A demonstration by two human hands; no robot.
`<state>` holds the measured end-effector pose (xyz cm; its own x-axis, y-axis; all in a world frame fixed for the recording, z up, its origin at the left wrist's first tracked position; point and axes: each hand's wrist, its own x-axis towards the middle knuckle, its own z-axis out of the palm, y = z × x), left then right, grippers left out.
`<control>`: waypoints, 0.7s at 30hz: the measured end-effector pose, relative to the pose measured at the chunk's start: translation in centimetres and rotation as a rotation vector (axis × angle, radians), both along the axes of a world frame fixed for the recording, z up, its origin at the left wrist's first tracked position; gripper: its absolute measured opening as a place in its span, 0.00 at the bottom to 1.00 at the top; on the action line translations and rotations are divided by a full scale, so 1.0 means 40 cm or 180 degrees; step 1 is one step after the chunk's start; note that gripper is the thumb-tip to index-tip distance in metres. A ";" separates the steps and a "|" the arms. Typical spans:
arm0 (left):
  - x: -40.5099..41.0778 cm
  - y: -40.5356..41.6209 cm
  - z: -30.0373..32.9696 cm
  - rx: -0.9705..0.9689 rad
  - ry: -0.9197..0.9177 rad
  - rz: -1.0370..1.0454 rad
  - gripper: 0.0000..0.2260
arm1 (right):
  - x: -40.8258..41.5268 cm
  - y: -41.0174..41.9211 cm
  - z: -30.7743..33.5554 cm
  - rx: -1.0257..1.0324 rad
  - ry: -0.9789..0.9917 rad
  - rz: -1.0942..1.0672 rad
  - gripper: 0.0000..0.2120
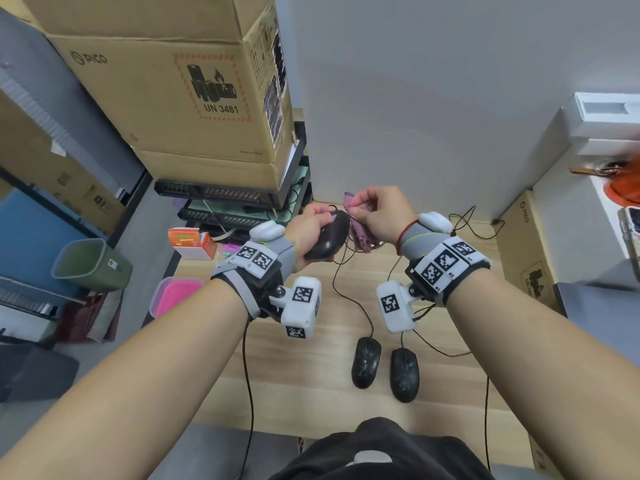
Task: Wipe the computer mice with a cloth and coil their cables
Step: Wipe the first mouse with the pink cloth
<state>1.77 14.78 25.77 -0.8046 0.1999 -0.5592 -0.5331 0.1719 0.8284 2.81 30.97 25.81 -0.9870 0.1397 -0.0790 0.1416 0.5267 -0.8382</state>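
My left hand (310, 230) grips a black computer mouse (329, 237) lifted above the wooden table (298, 382). Its thin black cable (349, 296) hangs down and runs across the table. My right hand (381, 216) pinches a purple cloth (362, 233) right against the mouse's right side. Two more black mice lie side by side on the table nearer to me, one (366, 362) on the left and one (404, 374) on the right, with their cables trailing loosely toward the back right.
Stacked cardboard boxes (180, 98) stand at the back left. An orange-and-white small box (194, 244) and a pink lidded container (175, 294) sit by the table's left edge. A green bin (90, 265) is on the floor. Another carton (530, 251) stands at the right.
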 end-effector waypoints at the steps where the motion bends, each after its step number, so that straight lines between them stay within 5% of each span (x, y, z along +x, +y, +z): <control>1: 0.002 0.002 -0.008 -0.0091 0.0048 0.0035 0.07 | 0.002 0.005 -0.009 0.0045 -0.0031 -0.0115 0.05; 14: 0.000 -0.030 0.010 0.1256 -0.1059 0.0106 0.24 | 0.022 -0.026 0.020 -0.0181 0.0024 0.0001 0.05; 21: 0.004 -0.017 0.017 0.0914 -0.0745 0.0569 0.10 | 0.041 -0.050 0.036 0.0157 -0.0016 0.0425 0.04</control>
<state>1.95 14.12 26.46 -0.6984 0.2432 -0.6732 -0.7134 -0.1612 0.6819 4.44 28.95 27.24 -0.9967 0.0108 -0.0803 0.0716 0.5817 -0.8103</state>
